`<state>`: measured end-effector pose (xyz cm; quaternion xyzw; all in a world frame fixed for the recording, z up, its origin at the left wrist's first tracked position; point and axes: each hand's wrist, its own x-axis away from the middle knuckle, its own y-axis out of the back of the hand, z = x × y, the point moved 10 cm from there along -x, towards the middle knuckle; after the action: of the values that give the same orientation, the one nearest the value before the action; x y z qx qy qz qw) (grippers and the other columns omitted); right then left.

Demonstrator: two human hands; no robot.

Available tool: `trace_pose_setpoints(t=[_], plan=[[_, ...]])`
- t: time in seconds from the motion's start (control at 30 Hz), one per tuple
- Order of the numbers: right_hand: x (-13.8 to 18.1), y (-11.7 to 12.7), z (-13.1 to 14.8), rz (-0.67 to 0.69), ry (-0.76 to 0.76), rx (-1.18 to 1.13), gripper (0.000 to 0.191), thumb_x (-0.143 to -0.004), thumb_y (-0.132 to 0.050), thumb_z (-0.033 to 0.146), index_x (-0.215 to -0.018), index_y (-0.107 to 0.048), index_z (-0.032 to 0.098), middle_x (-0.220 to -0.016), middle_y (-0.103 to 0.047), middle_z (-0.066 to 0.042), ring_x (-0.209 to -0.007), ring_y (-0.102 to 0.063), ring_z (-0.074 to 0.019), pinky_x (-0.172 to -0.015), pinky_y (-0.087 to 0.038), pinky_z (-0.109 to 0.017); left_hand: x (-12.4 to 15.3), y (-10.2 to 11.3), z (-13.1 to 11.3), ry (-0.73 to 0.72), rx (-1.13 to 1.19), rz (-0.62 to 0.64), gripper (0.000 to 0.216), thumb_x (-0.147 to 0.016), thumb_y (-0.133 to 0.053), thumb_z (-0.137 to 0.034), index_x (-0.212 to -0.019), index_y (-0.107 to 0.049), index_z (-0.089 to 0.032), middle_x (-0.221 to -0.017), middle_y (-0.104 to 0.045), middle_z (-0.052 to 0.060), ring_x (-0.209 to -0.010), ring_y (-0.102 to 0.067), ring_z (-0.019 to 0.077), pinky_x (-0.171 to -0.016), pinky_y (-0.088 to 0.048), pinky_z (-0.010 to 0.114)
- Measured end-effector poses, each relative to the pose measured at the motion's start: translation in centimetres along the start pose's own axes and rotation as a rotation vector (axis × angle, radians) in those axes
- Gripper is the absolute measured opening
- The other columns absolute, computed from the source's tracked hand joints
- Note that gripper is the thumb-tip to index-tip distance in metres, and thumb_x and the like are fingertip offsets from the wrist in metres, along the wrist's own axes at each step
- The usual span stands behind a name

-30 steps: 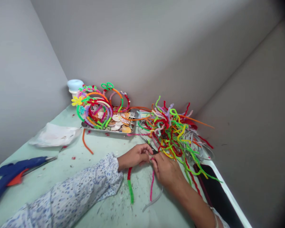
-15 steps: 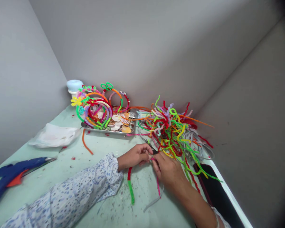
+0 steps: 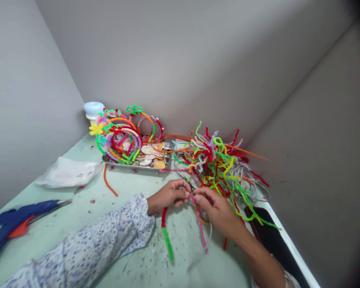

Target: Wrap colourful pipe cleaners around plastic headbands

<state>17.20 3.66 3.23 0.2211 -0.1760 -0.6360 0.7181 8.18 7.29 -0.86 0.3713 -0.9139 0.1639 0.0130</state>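
Observation:
My left hand (image 3: 171, 196), in a patterned sleeve, is closed in a pinch on the top end of a pink pipe cleaner (image 3: 201, 230). From under that hand hangs a piece wrapped in red and green pipe cleaner (image 3: 168, 240); whether it joins the pink one is hidden. My right hand (image 3: 217, 210) meets the left, its thumb and forefinger closed at the pink pipe cleaner close to the left fingertips. A thin grey wire (image 3: 210, 234) dangles beside the pink strand. Just beyond the fingertips lies a dark tool, mostly covered.
A metal tray (image 3: 132, 166) of seashells (image 3: 147, 149) carries several pipe-cleaner headbands (image 3: 123, 140). Behind the right hand spreads a tangled pile of pipe cleaners (image 3: 216, 168). A blue glue gun (image 3: 24, 214) and white plastic bag (image 3: 70, 172) lie left; a black phone-like slab (image 3: 276, 240) lies right.
My right hand has turned and its fingers have shifted at the pink pipe cleaner. The pink strand now hangs lower, and the grey wire has swung. My left hand stays nearly in place.

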Motion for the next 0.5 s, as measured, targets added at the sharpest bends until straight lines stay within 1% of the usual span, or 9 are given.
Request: trace_pose_setpoints(t=[0.03,0.13,0.23,0.37,0.5], plan=[[-0.1,0.1,-0.5,0.016,-0.041,-0.070,0.027,-0.090,-0.041,0.035,-0.103,-0.059,0.019,-0.077,-0.063,-0.002,-0.068,-0.059,-0.0145,-0.061,-0.046,-0.025,0.0,0.1,0.0,0.005,0.015,-0.002,0.021,-0.071,-0.061,-0.026,-0.084,-0.050,-0.014,-0.060,-0.056,-0.002,-0.038,-0.040,0.0037,-0.039,-0.028,0.016],[-0.4,0.1,-1.2,0.071,-0.068,-0.162,0.027,-0.088,-0.044,0.036,-0.100,-0.061,0.019,-0.084,-0.064,-0.003,-0.074,-0.059,-0.0153,-0.067,-0.047,-0.027,-0.1,0.2,0.0,0.010,0.041,-0.001,0.022,-0.071,-0.062,-0.026,-0.083,-0.049,-0.014,-0.061,-0.057,-0.001,-0.038,-0.041,0.0038,-0.038,-0.027,0.016],[-0.5,-0.4,-1.8,0.127,-0.091,-0.247,0.028,-0.088,-0.045,0.037,-0.101,-0.062,0.020,-0.084,-0.065,-0.003,-0.073,-0.060,-0.0154,-0.067,-0.048,-0.028,-0.1,0.2,0.0,0.015,0.044,-0.008,0.022,-0.070,-0.063,-0.026,-0.083,-0.050,-0.014,-0.060,-0.057,-0.001,-0.038,-0.041,0.0038,-0.038,-0.028,0.016],[-0.5,-0.7,-2.7,0.135,-0.144,-0.318,0.027,-0.085,-0.050,0.036,-0.101,-0.063,0.020,-0.083,-0.066,-0.002,-0.070,-0.060,-0.0138,-0.064,-0.047,-0.026,-0.1,0.3,-0.2,0.015,0.050,-0.040,0.023,-0.069,-0.064,-0.028,-0.081,-0.050,-0.013,-0.059,-0.057,-0.001,-0.038,-0.041,0.0038,-0.037,-0.028,0.016],[-0.6,-1.1,-2.7,0.125,-0.142,-0.324,0.031,-0.078,-0.060,0.037,-0.103,-0.064,0.019,-0.086,-0.067,-0.002,-0.070,-0.060,-0.0131,-0.063,-0.046,-0.025,-0.1,0.4,-0.2,0.015,0.065,-0.056,0.022,-0.070,-0.063,-0.028,-0.080,-0.050,-0.013,-0.059,-0.056,-0.002,-0.037,-0.041,0.0037,-0.037,-0.027,0.016]])
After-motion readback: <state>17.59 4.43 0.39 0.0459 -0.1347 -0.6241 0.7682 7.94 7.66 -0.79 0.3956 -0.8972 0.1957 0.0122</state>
